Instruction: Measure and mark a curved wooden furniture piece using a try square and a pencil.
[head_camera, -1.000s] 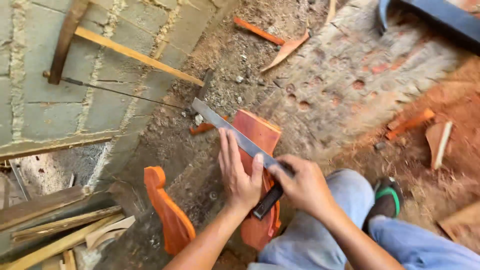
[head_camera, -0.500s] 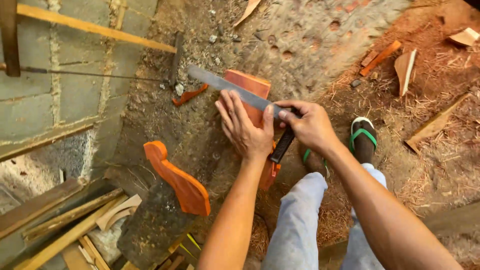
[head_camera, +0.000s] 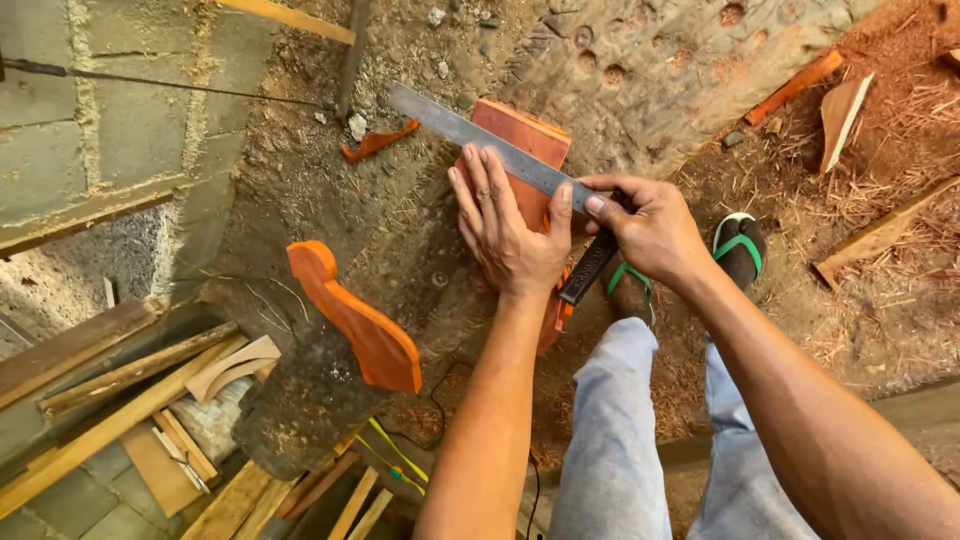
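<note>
A reddish-orange wooden board (head_camera: 530, 135) lies on the dirt-covered work surface. Across it rests a metal try square (head_camera: 470, 132) with a steel blade and a dark handle. My left hand (head_camera: 507, 230) presses flat on the board and on the blade, fingers spread. My right hand (head_camera: 650, 225) grips the square where the blade meets the dark handle, thumb on the blade.
A curved orange wood piece (head_camera: 355, 320) stands at the left of my arm. A grey block wall (head_camera: 90, 120) with a thin rod fills the upper left. Planks and offcuts (head_camera: 130, 400) pile at the lower left. Wood scraps (head_camera: 845, 105) lie at the right. My sandalled feet (head_camera: 740, 250) stand below the board.
The view has shifted, so the board and hands sit slightly higher and farther right in frame. Both hands keep the same hold on the square and board.
</note>
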